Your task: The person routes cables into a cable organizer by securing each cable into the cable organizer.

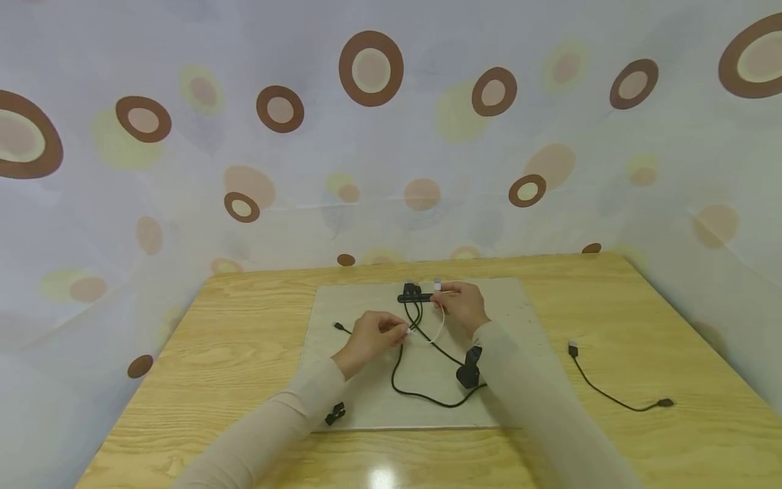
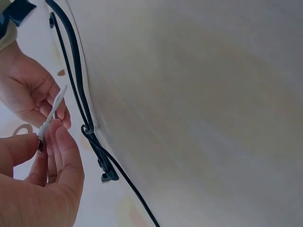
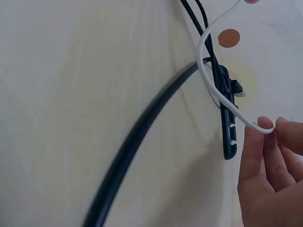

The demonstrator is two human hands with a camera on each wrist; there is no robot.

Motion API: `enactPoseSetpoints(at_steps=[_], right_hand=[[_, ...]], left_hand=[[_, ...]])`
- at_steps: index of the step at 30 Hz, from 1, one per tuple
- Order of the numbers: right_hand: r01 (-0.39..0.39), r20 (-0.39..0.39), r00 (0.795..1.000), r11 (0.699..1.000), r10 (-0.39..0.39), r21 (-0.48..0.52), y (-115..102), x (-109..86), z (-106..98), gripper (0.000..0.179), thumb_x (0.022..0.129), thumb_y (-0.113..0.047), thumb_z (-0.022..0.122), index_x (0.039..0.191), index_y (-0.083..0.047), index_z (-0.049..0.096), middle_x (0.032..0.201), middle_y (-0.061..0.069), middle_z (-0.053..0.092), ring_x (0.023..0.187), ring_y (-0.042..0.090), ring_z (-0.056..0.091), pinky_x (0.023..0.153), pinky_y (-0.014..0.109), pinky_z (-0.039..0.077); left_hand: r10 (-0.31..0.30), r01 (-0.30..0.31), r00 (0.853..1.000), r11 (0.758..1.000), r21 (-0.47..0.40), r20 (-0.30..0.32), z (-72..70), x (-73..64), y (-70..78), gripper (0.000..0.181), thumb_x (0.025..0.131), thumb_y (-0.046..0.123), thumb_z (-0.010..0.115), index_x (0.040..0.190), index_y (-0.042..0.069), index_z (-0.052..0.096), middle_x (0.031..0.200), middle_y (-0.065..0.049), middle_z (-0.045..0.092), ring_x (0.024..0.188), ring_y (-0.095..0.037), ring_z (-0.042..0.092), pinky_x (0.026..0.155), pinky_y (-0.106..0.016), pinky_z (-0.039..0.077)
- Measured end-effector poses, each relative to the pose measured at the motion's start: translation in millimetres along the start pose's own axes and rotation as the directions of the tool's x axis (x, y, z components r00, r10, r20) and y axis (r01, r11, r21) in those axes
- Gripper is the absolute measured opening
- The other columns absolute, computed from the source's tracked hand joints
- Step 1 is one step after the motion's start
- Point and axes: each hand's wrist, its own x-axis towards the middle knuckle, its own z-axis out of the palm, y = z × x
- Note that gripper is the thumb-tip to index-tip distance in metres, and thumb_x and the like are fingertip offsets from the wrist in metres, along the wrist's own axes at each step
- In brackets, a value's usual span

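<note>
My left hand (image 1: 371, 337) pinches the small plug end (image 2: 41, 142) of a white USB cable (image 3: 204, 71) between thumb and fingertips. Near its larger USB plug (image 1: 437, 284), the same cable is pinched by my right hand (image 1: 463, 305). The cable sags in a loop between both hands. Just left of the right fingertips, a black slotted cable holder (image 3: 229, 137) lies at the far part of a pale board. Two black cables (image 3: 194, 14) run through its slots, their plugs (image 1: 413, 288) at the far side. Two slots at its near-right end hold no cable.
The pale board (image 1: 360, 407) lies on a wooden table (image 1: 232, 353). To the right is a short black USB cable (image 1: 605, 394). A black plug (image 1: 339, 326) shows left of the left hand, and a small black piece (image 1: 335, 413) by the left forearm. A patterned sheet (image 1: 391, 156) hangs behind.
</note>
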Motion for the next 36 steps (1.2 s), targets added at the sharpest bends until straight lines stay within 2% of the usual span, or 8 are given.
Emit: enactPoseSetpoints(at_steps=[6,10,14,18,23,29,36], right_hand=[[0.057,-0.099,0.992,0.984,-0.074,-0.168,13.4,10.4,7.1,0.027,0.092,-0.019,0.066,0.11,0.0,0.069,0.094,0.014,0.07,0.08,0.023,0.066,0.072,0.033,0.053],[0.047,-0.115,0.991,0.979,-0.071,-0.201,29.0,18.8,13.7,0.025,0.091,-0.022,0.066,0.107,-0.004,0.071,0.093,0.012,0.071,0.082,0.024,0.064,0.075,0.039,0.052],[0.049,-0.113,0.991,0.976,-0.075,-0.214,35.6,25.7,19.1,0.022,0.09,-0.018,0.065,0.106,-0.003,0.072,0.097,0.014,0.07,0.088,0.029,0.064,0.076,0.041,0.052],[0.054,-0.123,0.989,0.975,-0.083,-0.217,31.6,28.6,20.2,0.023,0.089,-0.013,0.063,0.106,-0.001,0.071,0.099,0.017,0.07,0.093,0.031,0.065,0.08,0.044,0.052],[-0.002,-0.165,0.986,0.982,-0.03,-0.189,25.5,26.7,26.1,0.02,0.088,-0.015,0.065,0.102,-0.002,0.071,0.1,0.016,0.071,0.095,0.033,0.064,0.084,0.047,0.05],[-0.052,-0.205,0.979,0.979,0.01,-0.2,22.6,23.8,33.4,0.016,0.089,-0.015,0.067,0.099,-0.004,0.072,0.1,0.015,0.071,0.094,0.033,0.064,0.083,0.047,0.05],[-0.052,-0.256,0.967,0.979,0.0,-0.199,18.5,27.0,31.9,0.014,0.088,-0.015,0.068,0.097,-0.004,0.073,0.096,0.014,0.072,0.091,0.031,0.065,0.08,0.045,0.051]], left_hand=[[-0.01,0.01,1.0,1.0,0.007,-0.002,-2.3,1.4,-5.3,0.017,0.093,0.015,0.064,0.097,0.001,0.073,0.083,-0.006,0.072,0.072,-0.01,0.066,0.066,-0.023,0.053],[-0.026,0.026,1.0,0.999,0.021,0.003,-1.3,0.0,-7.9,0.018,0.093,0.016,0.064,0.098,0.002,0.073,0.083,-0.006,0.072,0.072,-0.009,0.065,0.066,-0.022,0.052],[-0.033,0.033,0.999,0.999,0.029,0.01,-2.3,-1.4,-7.5,0.018,0.094,0.016,0.063,0.098,0.002,0.073,0.084,-0.007,0.073,0.071,-0.007,0.064,0.066,-0.022,0.051],[-0.025,0.024,0.999,0.999,0.031,0.028,-2.8,-1.4,-3.2,0.018,0.094,0.016,0.063,0.098,0.002,0.073,0.084,-0.007,0.073,0.072,-0.008,0.064,0.066,-0.022,0.052],[-0.025,0.023,0.999,0.998,0.051,0.035,-1.6,-0.9,-1.9,0.018,0.093,0.016,0.064,0.097,0.0,0.073,0.082,-0.007,0.073,0.072,-0.01,0.066,0.066,-0.021,0.052],[-0.024,0.022,0.999,0.998,0.06,0.034,0.2,0.1,-3.3,0.018,0.093,0.015,0.063,0.096,0.0,0.073,0.082,-0.009,0.073,0.071,-0.009,0.066,0.065,-0.02,0.051],[-0.019,0.018,0.999,0.998,0.055,0.026,0.2,3.8,-3.1,0.018,0.093,0.015,0.063,0.097,0.001,0.073,0.082,-0.006,0.073,0.07,-0.006,0.063,0.066,-0.02,0.05]])
